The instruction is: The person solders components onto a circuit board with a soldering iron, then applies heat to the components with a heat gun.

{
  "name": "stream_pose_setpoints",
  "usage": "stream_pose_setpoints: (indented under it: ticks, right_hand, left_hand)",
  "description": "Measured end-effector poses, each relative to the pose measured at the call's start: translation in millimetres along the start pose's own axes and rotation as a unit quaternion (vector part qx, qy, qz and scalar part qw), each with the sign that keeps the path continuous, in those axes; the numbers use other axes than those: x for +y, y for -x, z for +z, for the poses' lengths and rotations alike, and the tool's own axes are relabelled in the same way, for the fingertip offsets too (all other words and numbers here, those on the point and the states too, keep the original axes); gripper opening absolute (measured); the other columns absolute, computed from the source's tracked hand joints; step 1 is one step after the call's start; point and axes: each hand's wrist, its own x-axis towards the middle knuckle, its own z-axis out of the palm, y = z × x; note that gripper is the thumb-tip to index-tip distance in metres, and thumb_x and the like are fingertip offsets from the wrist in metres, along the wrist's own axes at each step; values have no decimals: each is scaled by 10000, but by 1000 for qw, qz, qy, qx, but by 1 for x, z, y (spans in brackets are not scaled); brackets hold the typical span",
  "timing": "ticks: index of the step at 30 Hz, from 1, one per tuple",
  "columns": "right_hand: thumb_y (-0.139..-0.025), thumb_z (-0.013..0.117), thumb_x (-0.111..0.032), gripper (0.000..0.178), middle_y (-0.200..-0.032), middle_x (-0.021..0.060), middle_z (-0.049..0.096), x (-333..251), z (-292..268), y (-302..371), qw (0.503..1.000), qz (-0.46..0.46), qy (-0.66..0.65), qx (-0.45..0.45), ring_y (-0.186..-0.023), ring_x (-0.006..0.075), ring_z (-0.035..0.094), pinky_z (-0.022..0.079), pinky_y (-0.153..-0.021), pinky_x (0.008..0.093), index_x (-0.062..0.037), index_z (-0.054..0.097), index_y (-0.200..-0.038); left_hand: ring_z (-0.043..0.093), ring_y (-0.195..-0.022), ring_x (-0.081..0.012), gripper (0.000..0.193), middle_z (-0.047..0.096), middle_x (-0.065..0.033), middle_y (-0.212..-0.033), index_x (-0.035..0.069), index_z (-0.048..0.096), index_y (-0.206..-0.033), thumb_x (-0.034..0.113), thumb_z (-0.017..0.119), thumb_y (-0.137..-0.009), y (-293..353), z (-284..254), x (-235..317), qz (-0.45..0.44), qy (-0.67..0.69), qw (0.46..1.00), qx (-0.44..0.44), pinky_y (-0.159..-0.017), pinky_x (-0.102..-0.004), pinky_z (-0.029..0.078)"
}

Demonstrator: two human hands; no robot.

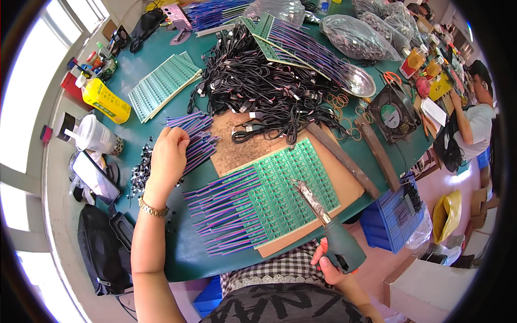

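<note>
Toward the lower right of the head view, the right hand [331,269] holds a grey-green tool [344,247], its tip over the green circuit board [296,183] near the centre. Left of centre, the left hand [171,153] narrows its fingers at loose wires [202,132]: best, probably, to lift them singly, tip kept steady. Whether it pinches one, I cannot tell; the handle hides some right fingers.

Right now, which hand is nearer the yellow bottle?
Left. The left hand is right of the yellow bottle, at the wires; the right hand, gripping a pistol-shaped tool, is farther right.
</note>
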Motion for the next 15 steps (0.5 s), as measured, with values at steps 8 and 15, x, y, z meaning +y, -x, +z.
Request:
stream_pose_setpoints:
  ticks: [8,15]
  right_hand:
    - [-897,567,-187,430,-805,121,573,7,1,3,999,-35,-4,0,-646,170,584,448,-495,267,-78,433,-1291]
    - [-857,603,-132,459,-862,117,554,18,-7,3,999,-26,17,16,-638,176,576,459,-505,279,-36,452,-1280]
  left_hand:
    - [593,-713,-337,72,599,-159,-775,-1,498,-874,38,497,-935,1,4,6,-50,65,992,101,-674,-406,473]
    - [475,-602,-65,82,523,-3,-705,24,563,-875,-5,636,-851,29,0,72,8,236,972,1,-551,-219,409]
